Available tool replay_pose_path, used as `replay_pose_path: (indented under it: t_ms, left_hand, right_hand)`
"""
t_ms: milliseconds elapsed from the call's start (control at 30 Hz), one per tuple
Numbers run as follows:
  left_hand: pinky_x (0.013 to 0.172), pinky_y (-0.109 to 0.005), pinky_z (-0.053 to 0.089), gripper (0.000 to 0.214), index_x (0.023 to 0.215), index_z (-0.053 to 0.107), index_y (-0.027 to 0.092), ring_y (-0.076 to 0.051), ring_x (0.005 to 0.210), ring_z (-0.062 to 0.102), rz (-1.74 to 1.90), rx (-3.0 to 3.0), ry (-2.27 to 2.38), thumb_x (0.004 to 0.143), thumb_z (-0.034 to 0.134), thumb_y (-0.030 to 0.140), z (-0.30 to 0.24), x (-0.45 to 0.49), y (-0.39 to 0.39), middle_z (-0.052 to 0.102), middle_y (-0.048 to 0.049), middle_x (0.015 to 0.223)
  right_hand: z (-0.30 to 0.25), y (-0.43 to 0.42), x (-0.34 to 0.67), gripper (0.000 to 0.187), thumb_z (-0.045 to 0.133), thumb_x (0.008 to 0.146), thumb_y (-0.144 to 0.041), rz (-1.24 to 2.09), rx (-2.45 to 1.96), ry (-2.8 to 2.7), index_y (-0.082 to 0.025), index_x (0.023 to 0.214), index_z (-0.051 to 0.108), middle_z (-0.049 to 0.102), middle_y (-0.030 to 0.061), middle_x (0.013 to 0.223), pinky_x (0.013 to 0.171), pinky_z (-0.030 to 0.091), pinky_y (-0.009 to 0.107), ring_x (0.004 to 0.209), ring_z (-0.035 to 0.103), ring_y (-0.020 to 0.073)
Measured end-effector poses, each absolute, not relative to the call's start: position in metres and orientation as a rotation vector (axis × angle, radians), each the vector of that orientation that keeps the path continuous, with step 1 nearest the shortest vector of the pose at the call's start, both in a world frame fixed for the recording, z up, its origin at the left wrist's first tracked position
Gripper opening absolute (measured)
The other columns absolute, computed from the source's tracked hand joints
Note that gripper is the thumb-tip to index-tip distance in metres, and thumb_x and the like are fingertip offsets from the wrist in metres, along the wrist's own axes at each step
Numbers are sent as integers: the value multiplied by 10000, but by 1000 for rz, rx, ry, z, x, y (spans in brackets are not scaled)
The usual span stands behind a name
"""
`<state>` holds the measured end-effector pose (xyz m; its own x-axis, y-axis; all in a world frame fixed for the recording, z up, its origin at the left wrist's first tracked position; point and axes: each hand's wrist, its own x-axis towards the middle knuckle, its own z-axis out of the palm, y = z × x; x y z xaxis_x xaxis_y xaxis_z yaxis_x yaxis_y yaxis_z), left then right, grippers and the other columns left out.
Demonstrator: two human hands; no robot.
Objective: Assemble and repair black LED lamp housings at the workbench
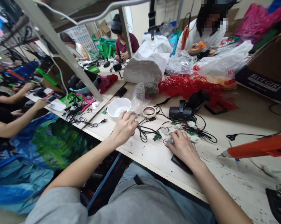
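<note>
My left hand (124, 128) hovers just in front of a white plastic bowl (112, 109), its fingers loosely bent and slightly apart, with nothing visible in them. Black cables (143, 132) lie beside its fingertips. My right hand (183, 146) is low over the table, thumb and fingers closed around a small clear part (169, 139) with thin wires. The fingers partly hide that part. Next to it sit a small green circuit board (157, 136) and another clear piece (165, 130). A flat black piece (181, 164) lies partly under my right wrist.
A roll of tape (149, 112) and a black lamp-like housing (181, 112) stand behind my hands. An orange electric screwdriver (254, 146) points in from the right. Red netting (189, 84) and a cardboard box (261, 77) are farther back. Other people work across and at left.
</note>
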<state>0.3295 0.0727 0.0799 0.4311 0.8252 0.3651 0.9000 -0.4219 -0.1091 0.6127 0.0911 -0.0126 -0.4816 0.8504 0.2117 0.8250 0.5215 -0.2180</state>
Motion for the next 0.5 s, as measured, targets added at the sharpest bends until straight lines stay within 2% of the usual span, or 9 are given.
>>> replay_pose_path:
  t_ms: [67, 133, 200, 267, 367, 500]
  left_hand:
    - [1012, -474, 401, 243, 834, 685, 211, -237, 936, 616, -314, -2375, -1445, 951, 496, 114, 98, 326, 86, 699, -66, 852]
    - [922, -408, 442, 250, 841, 681, 199, -193, 754, 606, -183, -2365, -1390, 947, 482, 90, 116, 325, 99, 658, -38, 724]
    - [790, -347, 445, 240, 841, 678, 182, -166, 661, 584, -70, -2345, -1311, 947, 484, 88, 136, 330, 113, 645, -27, 685]
    - [726, -330, 423, 241, 845, 683, 177, -162, 650, 591, 9, -2311, -1233, 960, 482, 112, 158, 340, 125, 652, -25, 685]
    - [728, -328, 414, 285, 848, 701, 177, -159, 680, 618, 95, -2273, -1153, 976, 451, 125, 199, 363, 136, 663, -23, 684]
    - [753, -305, 423, 280, 816, 720, 152, -171, 836, 682, 237, -2192, -1278, 950, 477, 119, 262, 380, 123, 676, -24, 743]
  right_hand:
    - [-16, 93, 611, 230, 649, 867, -325, 160, -1401, -2442, -179, 1043, 624, 589, 137, 1025, 806, 514, 420, 937, 602, 311]
    - [-22, 98, 609, 260, 643, 868, -386, 219, -1394, -2399, -186, 1032, 623, 586, 128, 1010, 806, 513, 415, 936, 609, 308]
    - [-29, 105, 610, 302, 629, 869, -452, 292, -1376, -2340, -188, 1018, 623, 601, 122, 998, 830, 506, 416, 947, 610, 307]
    - [-34, 112, 611, 354, 591, 887, -513, 351, -1337, -2289, -187, 1020, 623, 625, 125, 989, 852, 501, 420, 951, 613, 304]
    - [-30, 118, 615, 519, 480, 917, -653, 404, -1213, -2219, -175, 1059, 626, 652, 146, 997, 873, 502, 440, 962, 617, 310]
    - [-6, 109, 625, 799, 377, 850, -842, 462, -1162, -2061, -148, 1146, 639, 651, 149, 993, 793, 525, 434, 815, 633, 273]
